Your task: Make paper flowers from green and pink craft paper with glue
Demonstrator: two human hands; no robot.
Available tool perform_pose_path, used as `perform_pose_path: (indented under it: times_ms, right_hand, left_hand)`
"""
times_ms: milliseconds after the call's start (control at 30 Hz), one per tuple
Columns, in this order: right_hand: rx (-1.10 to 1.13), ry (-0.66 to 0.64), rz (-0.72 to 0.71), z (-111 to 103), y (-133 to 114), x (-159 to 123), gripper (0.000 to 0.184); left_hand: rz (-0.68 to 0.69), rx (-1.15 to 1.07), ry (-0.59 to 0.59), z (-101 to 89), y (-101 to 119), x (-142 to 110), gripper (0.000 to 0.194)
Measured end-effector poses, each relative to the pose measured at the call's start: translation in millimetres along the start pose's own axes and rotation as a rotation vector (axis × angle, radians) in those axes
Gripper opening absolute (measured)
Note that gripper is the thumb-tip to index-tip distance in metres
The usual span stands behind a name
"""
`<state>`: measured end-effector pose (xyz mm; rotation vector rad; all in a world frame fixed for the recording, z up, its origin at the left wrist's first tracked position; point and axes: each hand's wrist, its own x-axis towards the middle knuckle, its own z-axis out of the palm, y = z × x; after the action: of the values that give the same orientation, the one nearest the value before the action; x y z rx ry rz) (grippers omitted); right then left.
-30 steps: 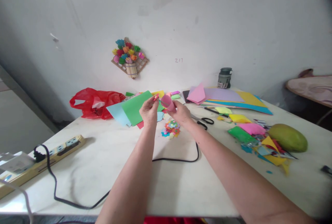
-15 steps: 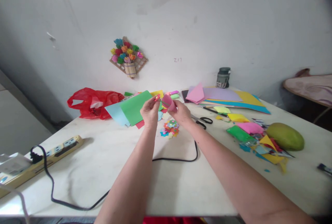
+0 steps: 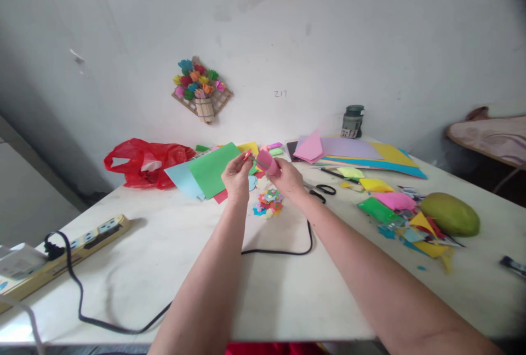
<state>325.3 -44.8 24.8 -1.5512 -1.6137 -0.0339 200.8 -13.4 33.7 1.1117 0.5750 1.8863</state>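
My right hand (image 3: 290,179) is wrapped round a rolled pink paper tube (image 3: 267,162), whose open end faces up and to the left; a thin green strip shows on it. Just left of the tube, my left hand (image 3: 236,177) pinches a small red paper piece (image 3: 247,155), its exact shape too small to make out. A narrow gap separates the two hands. Below them on the table lies a cluster of coloured paper flowers (image 3: 269,201). Black-handled scissors (image 3: 324,189) lie to the right of my right hand.
Green paper (image 3: 213,171) and a red plastic bag (image 3: 164,163) are at the back left. A power strip (image 3: 90,240) with a black cord (image 3: 123,328) lies at left. Paper scraps (image 3: 423,237), clay-like packets (image 3: 394,201) and a green mango-like fruit (image 3: 450,214) are at right.
The red piece and the pink tube stay in my hands, nearly in place. The whole view has shifted very slightly.
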Motion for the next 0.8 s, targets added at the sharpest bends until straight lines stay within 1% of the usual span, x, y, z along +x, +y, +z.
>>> perform_pose_path:
  times_ms: [167,300,433,500,567,667,767,800]
  right_hand:
    - [-0.057,-0.002,-0.022,-0.5,4.7,-1.0,0.04]
    - [-0.118,0.009,-0.044,-3.8,4.0,-2.0,0.036]
    - [-0.216,0.026,-0.1,-15.0,4.1,1.6,0.034]
    - [-0.298,0.047,-0.098,-23.2,8.8,4.5,0.034]
    - [-0.397,0.067,-0.03,-31.8,18.0,6.9,0.032]
    - [-0.532,0.064,0.153,-43.0,38.6,8.5,0.027]
    - [-0.611,-0.04,0.346,-50.5,62.3,8.6,0.025]
    - [-0.616,-0.073,0.385,-52.2,69.6,8.5,0.027]
  left_hand:
    - [0.007,-0.062,0.024,1.2,2.4,0.9,0.032]
    - [0.05,-0.085,0.081,0.4,15.1,7.2,0.03]
    - [0.118,-0.091,0.132,-10.9,30.4,22.2,0.027]
    - [0.112,-0.12,0.172,-19.1,31.8,29.4,0.025]
    - [0.077,-0.134,0.197,-25.8,27.4,33.2,0.023]
    - [-0.043,-0.113,0.134,-29.4,14.0,30.9,0.021]
    - [-0.198,-0.135,0.039,-26.8,1.1,22.4,0.02]
    - [-0.244,-0.143,0.014,-25.5,-2.0,19.3,0.02]
